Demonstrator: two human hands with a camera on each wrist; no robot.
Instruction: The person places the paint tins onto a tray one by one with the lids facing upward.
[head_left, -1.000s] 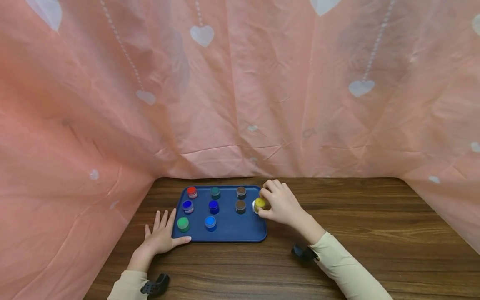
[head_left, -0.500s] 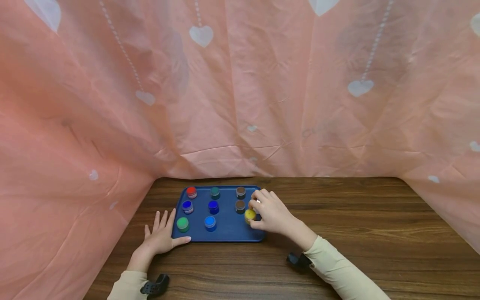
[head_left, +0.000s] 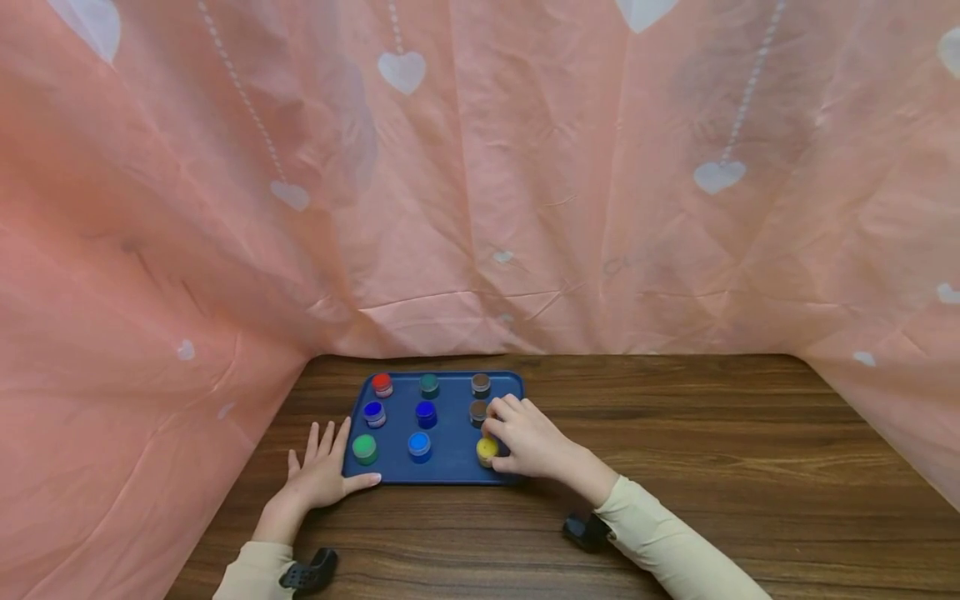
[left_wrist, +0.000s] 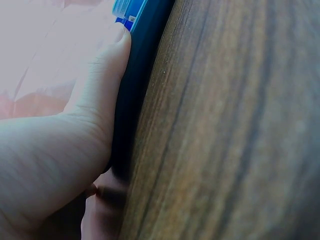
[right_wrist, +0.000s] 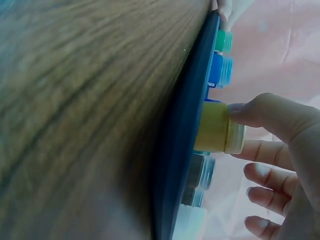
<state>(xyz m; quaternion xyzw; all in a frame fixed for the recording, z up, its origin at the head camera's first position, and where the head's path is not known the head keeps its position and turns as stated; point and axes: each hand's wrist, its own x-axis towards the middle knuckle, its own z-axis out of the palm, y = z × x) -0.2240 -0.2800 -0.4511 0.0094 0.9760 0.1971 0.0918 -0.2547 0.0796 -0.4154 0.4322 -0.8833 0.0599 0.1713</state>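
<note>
My right hand pinches a small yellow paint jar by its lid between thumb and forefinger. The jar is upright at the near right of a blue tray; in the right wrist view its base meets the tray. A brown jar stands just behind it, partly covered by my fingers. A white jar shows in the right wrist view but is hidden by my hand in the head view. At the tray's near left corner, my left hand rests with fingers straight, thumb along the front rim.
Other jars stand in rows on the tray: red, teal, another brown one, violet-blue, dark blue, green and light blue. A wooden table lies beneath, with pink curtains around it.
The right hand has carried the yellow jar toward me and left, from beside the white jar to the tray's near right. My left hand has stayed put.
</note>
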